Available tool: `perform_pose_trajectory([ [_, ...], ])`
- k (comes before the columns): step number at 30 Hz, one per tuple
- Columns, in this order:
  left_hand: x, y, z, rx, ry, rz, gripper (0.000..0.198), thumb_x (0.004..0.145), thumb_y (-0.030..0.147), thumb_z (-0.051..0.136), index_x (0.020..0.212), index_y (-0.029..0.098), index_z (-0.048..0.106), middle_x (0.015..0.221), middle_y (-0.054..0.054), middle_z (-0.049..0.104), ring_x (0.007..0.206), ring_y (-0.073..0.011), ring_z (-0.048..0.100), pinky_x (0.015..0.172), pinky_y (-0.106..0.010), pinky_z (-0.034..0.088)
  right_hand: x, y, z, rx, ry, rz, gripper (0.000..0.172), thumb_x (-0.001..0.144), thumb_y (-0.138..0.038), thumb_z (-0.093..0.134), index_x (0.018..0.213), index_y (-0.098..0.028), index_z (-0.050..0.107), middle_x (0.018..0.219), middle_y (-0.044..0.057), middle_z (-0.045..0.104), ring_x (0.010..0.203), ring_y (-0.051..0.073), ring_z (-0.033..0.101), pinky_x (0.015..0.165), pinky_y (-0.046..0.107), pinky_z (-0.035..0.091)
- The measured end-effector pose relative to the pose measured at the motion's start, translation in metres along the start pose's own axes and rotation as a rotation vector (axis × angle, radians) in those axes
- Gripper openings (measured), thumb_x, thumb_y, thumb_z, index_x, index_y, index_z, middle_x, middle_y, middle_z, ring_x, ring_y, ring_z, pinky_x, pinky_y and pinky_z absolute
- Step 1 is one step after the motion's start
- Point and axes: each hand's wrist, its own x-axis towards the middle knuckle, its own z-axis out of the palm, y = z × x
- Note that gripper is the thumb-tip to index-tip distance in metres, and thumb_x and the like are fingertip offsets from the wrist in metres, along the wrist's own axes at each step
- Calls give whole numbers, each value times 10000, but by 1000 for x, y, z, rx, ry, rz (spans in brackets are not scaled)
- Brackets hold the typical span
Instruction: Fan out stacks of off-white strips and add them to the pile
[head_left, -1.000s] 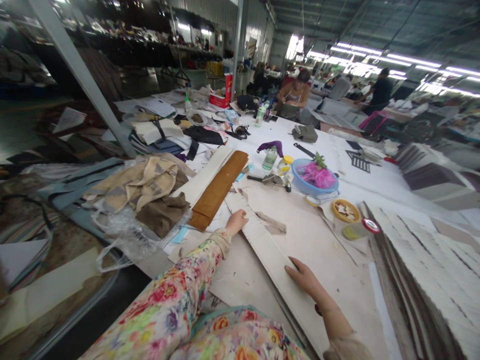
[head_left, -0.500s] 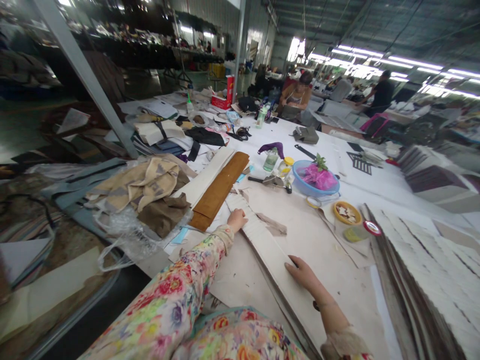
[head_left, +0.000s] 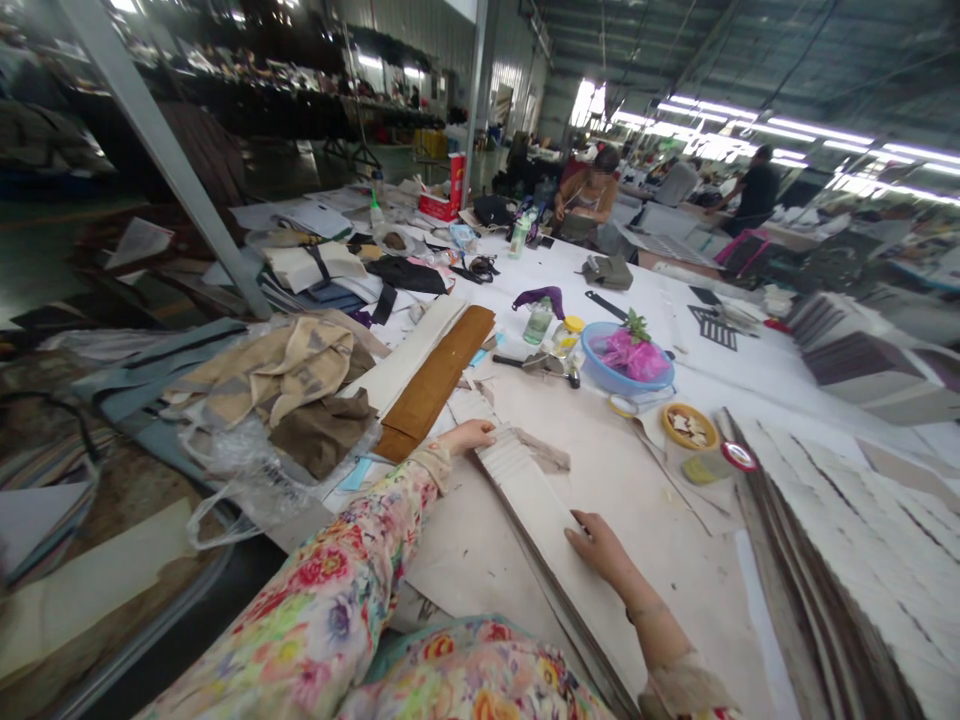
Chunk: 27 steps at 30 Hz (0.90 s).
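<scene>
Both hands, left hand (head_left: 469, 436) and right hand (head_left: 600, 548), lie flat and released on the stack of strips (head_left: 536, 495); one uneven push could fan it crooked.

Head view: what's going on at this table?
A person in floral sleeves has both hands on a stack of long pale strips lying on the work table. The left hand presses the far end; the right hand rests flat on the near part. A blue bowl and a brown strip lie beyond.
</scene>
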Motion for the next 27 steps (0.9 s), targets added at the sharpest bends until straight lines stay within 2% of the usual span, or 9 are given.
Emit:
perform_pose_trajectory([
  [3,-14,-8,-1,-150,-50,75,291,716,167,498,1001,135,549,911,-19,622,827,-125,552,742,-218,422,-1,-3,-6,23,-41,-23,512,712,-366,450,1159,-114,465,1128,135,510,1014,211,491,904,353,375],
  [6,-27,-17,1,-366,-89,158,295,734,221,515,1018,138,516,945,-32,606,852,-124,545,774,-230,414,-1,-8,-13,54,-102,-55,496,692,-338,468,1154,-158,459,1187,110,475,1068,200,457,878,337,392],
  [8,-32,-22,2,-410,-79,189,293,742,244,521,1017,143,509,963,-35,601,873,-127,542,788,-233,411,0,-13,-17,64,-131,-63,463,666,-317,490,1106,-173,481,1164,96,489,1049,195,465,848,329,403],
  [11,-29,-26,5,-263,1,176,289,760,234,495,1034,144,507,995,-32,603,900,-127,542,794,-223,412,3,-18,-20,60,-141,-54,400,623,-283,516,1001,-153,502,1049,90,534,962,189,492,842,330,389],
  [16,-6,-30,13,39,186,50,220,745,140,454,923,115,580,937,-45,632,865,-142,551,788,-239,413,8,-21,-17,49,-184,9,280,615,-270,507,874,-165,489,852,44,580,800,170,522,732,305,405],
  [21,9,-31,22,151,308,-49,224,720,114,474,915,120,585,910,-65,630,855,-163,549,775,-263,404,7,-18,-16,45,-234,97,292,643,-333,507,892,-181,517,894,61,616,798,183,544,709,304,402],
  [24,11,-31,24,204,339,-83,208,715,148,510,910,142,578,889,-51,630,833,-155,556,738,-243,406,5,-17,-18,38,-259,137,247,647,-386,510,777,-184,566,877,79,636,809,207,557,724,320,397],
  [27,10,-31,25,248,359,-108,211,707,201,548,914,164,562,869,-33,626,811,-146,561,710,-226,405,0,-16,-18,39,-259,171,289,655,-418,498,797,-180,580,920,97,636,841,222,561,751,335,396],
])
